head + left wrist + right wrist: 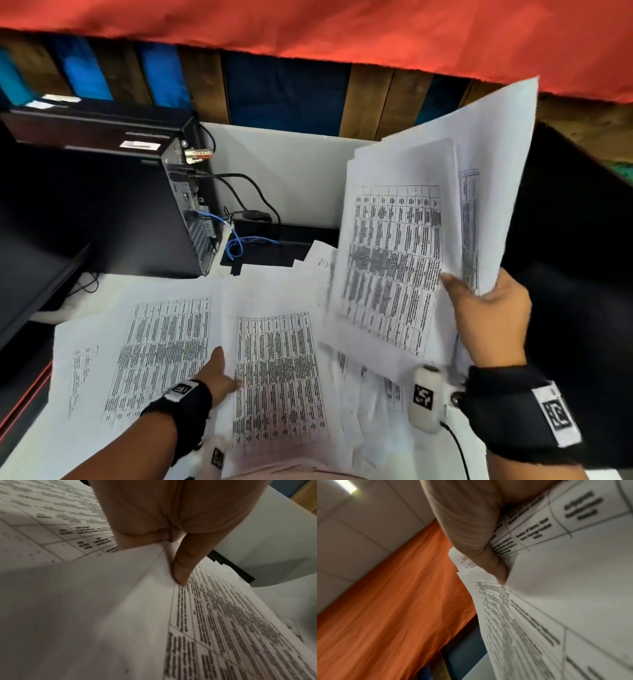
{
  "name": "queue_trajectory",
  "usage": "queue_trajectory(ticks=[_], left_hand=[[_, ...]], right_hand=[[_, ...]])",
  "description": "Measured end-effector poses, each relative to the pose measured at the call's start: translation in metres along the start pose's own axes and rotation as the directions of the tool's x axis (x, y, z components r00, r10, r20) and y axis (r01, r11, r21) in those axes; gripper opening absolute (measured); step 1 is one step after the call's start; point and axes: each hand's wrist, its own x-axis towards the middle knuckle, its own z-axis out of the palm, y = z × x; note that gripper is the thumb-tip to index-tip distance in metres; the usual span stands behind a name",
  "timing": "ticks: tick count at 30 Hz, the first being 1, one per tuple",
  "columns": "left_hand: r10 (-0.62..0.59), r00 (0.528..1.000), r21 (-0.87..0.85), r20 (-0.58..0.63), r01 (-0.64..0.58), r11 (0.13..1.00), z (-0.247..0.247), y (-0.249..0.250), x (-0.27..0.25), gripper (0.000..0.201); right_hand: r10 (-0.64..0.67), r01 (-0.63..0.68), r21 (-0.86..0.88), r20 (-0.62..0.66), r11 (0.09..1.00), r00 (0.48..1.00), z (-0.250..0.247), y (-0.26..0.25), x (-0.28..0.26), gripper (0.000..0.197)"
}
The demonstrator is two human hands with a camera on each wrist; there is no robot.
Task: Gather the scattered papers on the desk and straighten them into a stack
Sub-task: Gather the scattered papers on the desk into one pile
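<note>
Several white sheets printed with tables lie scattered and overlapping on the white desk (30,442). My right hand (486,318) grips a fanned bundle of papers (404,246) and holds it tilted up above the desk's right side; in the right wrist view the thumb (479,540) presses on the bundle (573,588). My left hand (227,375) pinches the left edge of one printed sheet (277,377) near the desk's middle, its fingers hidden beneath it. The left wrist view shows a finger (181,568) on that sheet (85,608). More loose sheets (161,349) lie to its left.
A black computer case (102,205) lies at the back left with black and blue cables (236,240) at its rear. A dark monitor edge (34,291) is at the left. A white partition (281,171) stands behind, under a red cloth (342,34).
</note>
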Motion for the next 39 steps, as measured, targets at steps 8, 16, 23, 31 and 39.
queue_trajectory(ticks=[8,16,23,31,39], left_hand=[[0.003,0.998,-0.071,-0.058,-0.007,0.997,0.002,0.007,-0.003,0.066],[0.008,0.996,-0.194,-0.087,-0.024,0.981,0.004,-0.006,0.014,0.080],[0.000,0.999,-0.152,-0.052,-0.008,0.988,0.003,-0.015,0.024,0.077],[0.002,0.999,-0.033,-0.046,-0.004,0.999,0.007,-0.009,0.015,0.085],[0.037,0.998,-0.040,-0.060,-0.040,0.998,0.006,-0.008,0.010,0.088]], right_hand=[[0.275,-0.216,-0.203,0.336,0.955,0.901,0.064,0.044,-0.037,0.034],[0.542,-0.439,-0.341,0.323,0.831,0.776,0.112,0.121,-0.088,0.053],[0.597,-0.238,-0.591,0.539,0.770,0.594,0.127,0.130,-0.104,0.052],[0.438,-0.025,-0.555,0.627,0.831,0.645,0.114,0.144,-0.102,0.047],[0.629,-0.464,-0.484,0.264,0.742,0.731,0.103,0.171,-0.066,0.069]])
